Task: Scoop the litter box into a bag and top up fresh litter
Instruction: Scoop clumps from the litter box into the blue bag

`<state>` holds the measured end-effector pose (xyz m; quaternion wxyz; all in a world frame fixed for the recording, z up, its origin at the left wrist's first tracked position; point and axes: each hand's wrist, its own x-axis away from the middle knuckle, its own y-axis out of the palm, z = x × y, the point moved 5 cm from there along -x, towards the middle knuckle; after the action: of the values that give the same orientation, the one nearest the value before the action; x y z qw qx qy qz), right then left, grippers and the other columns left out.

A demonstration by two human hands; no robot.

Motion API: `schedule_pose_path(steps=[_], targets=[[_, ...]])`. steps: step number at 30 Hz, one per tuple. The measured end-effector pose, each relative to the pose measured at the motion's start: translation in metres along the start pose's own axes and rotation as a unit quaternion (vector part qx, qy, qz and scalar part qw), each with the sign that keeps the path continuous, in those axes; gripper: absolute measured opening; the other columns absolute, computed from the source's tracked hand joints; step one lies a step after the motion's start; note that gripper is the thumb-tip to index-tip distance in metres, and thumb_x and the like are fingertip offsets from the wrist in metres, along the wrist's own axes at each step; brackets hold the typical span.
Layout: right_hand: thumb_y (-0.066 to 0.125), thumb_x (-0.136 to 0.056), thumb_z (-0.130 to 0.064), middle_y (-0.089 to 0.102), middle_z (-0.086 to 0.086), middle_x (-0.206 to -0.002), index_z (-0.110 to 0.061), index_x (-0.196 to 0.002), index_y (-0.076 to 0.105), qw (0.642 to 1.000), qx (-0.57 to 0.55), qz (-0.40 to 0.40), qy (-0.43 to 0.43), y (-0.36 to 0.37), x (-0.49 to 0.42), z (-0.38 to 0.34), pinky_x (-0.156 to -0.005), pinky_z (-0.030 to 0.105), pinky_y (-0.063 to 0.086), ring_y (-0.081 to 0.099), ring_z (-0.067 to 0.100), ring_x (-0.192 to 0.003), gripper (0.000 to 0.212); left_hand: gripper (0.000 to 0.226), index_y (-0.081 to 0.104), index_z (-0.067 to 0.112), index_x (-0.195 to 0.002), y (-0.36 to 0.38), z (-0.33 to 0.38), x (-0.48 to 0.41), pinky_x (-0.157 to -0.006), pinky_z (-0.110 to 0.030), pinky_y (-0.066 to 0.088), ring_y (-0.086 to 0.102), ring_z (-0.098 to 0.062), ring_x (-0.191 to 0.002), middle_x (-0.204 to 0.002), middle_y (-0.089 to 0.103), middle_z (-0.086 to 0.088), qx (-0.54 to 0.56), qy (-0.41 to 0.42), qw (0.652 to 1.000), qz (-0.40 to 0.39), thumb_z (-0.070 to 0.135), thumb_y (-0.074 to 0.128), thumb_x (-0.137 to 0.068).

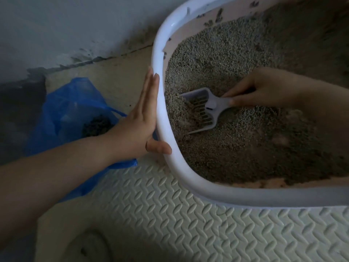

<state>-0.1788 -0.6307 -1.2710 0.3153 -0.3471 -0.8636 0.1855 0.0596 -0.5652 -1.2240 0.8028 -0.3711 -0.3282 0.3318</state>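
A white litter box [166, 148] fills the right side, holding grey-brown granular litter [236, 148]. My right hand [264, 89] grips the handle of a pale slotted scoop [200, 108], whose blade is dug into the litter near the box's left wall. My left hand [139, 118] lies flat with straight fingers against the outside of the box's left rim, thumb resting on the rim. A blue plastic bag [71, 118] lies on the floor left of the box, with a dark clump of waste [97, 125] inside.
The box stands on a pale textured foam mat [170, 224]. A grey wall [75, 25] with a dirty, stained base runs behind the bag. A round pale shape [90, 248] shows at the bottom left. Dirt smears mark the box's far inner wall [217, 16].
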Motion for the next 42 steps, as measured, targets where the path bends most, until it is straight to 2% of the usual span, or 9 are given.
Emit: schedule_pose_path(steps=[6, 10, 15, 22, 25, 29, 34, 37, 42], targets=[[0.065, -0.077, -0.042, 0.073, 0.0, -0.092, -0.042, -0.099, 0.07, 0.998, -0.068, -0.018, 0.001, 0.002, -0.004, 0.005, -0.086, 0.036, 0.05, 0.067, 0.02, -0.089, 0.023, 0.127, -0.033, 0.019, -0.139, 0.0, 0.0, 0.0, -0.11, -0.009, -0.012, -0.029, -0.013, -0.14, -0.145, -0.039, 0.004, -0.003, 0.001, 1.0, 0.001, 0.093, 0.031, -0.058], [0.064, -0.069, -0.048, 0.067, 0.007, -0.072, -0.043, -0.093, 0.072, 0.994, -0.113, -0.004, -0.003, -0.005, 0.001, -0.002, -0.063, 0.027, 0.043, 0.055, 0.019, -0.065, 0.026, 0.13, -0.032, 0.017, -0.141, 0.0, -0.002, 0.001, -0.109, -0.007, -0.01, -0.029, -0.011, -0.14, -0.145, -0.04, 0.003, 0.001, 0.003, 1.0, -0.003, 0.093, 0.033, -0.057], [0.068, -0.066, -0.048, 0.066, 0.016, -0.076, -0.045, -0.09, 0.073, 0.989, -0.138, 0.044, 0.007, -0.02, 0.017, -0.003, -0.061, 0.026, 0.041, 0.052, 0.017, -0.065, 0.024, 0.128, -0.035, 0.025, -0.138, 0.0, -0.002, 0.001, -0.105, -0.002, -0.01, -0.032, -0.001, -0.137, -0.143, -0.044, 0.007, 0.012, -0.001, 1.0, -0.006, 0.094, 0.033, -0.055], [0.069, -0.065, -0.042, 0.07, 0.014, -0.079, -0.04, -0.091, 0.075, 0.975, -0.179, 0.129, 0.035, -0.036, 0.062, -0.004, -0.062, 0.023, 0.043, 0.053, 0.021, -0.068, 0.027, 0.129, -0.036, 0.023, -0.137, -0.002, 0.0, 0.001, -0.101, 0.001, -0.012, -0.036, 0.005, -0.132, -0.142, -0.045, 0.005, 0.009, 0.002, 1.0, -0.007, 0.096, 0.031, -0.054], [0.068, -0.067, -0.035, 0.066, 0.017, -0.067, -0.037, -0.09, 0.075, 0.964, -0.206, 0.163, 0.048, -0.031, 0.088, -0.008, -0.047, 0.017, 0.039, 0.047, 0.018, -0.056, 0.024, 0.131, -0.04, 0.025, -0.134, -0.002, 0.0, 0.001, -0.1, -0.001, -0.011, -0.038, 0.008, -0.129, -0.141, -0.048, 0.005, -0.003, -0.009, 1.0, -0.019, 0.099, 0.028, -0.05], [0.069, -0.066, -0.044, 0.069, 0.023, -0.085, -0.042, -0.09, 0.074, 0.965, -0.193, 0.168, 0.059, -0.017, 0.116, -0.012, -0.066, 0.028, 0.044, 0.054, 0.022, -0.066, 0.025, 0.133, -0.04, 0.025, -0.133, -0.004, 0.002, 0.002, -0.106, -0.014, -0.007, -0.041, 0.011, -0.125, -0.139, -0.05, 0.008, -0.016, -0.011, 0.999, -0.029, 0.101, 0.026, -0.046], [0.064, -0.071, -0.039, 0.072, 0.014, -0.096, -0.046, -0.092, 0.069, 0.962, -0.144, 0.225, 0.059, -0.012, 0.146, -0.024, -0.067, 0.027, 0.048, 0.065, 0.031, -0.081, 0.022, 0.133, -0.044, 0.028, -0.13, -0.006, 0.003, 0.003, -0.11, -0.026, 0.002, -0.043, 0.013, -0.121, -0.137, -0.053, 0.011, -0.028, -0.023, 0.998, -0.049, 0.101, 0.028, -0.046], [0.067, -0.074, -0.036, 0.071, 0.005, -0.072, -0.049, -0.09, 0.067, 0.961, -0.13, 0.233, 0.065, -0.009, 0.16, -0.028, -0.056, 0.017, 0.041, 0.055, 0.02, -0.055, 0.021, 0.129, -0.043, 0.026, -0.131, -0.006, 0.003, 0.003, -0.109, -0.025, 0.0, -0.045, 0.01, -0.119, -0.137, -0.053, 0.009, -0.042, -0.027, 0.997, -0.055, 0.088, 0.04, -0.054], [0.062, -0.07, -0.046, 0.066, 0.004, -0.064, -0.054, -0.086, 0.067, 0.956, -0.131, 0.253, 0.077, -0.002, 0.175, -0.034, -0.052, 0.014, 0.038, 0.049, 0.007, -0.052, 0.019, 0.13, -0.04, 0.021, -0.135, -0.005, 0.002, 0.003, -0.108, -0.023, -0.003, -0.045, 0.005, -0.12, -0.139, -0.052, 0.007, -0.054, -0.031, 0.996, -0.057, 0.077, 0.045, -0.055]])
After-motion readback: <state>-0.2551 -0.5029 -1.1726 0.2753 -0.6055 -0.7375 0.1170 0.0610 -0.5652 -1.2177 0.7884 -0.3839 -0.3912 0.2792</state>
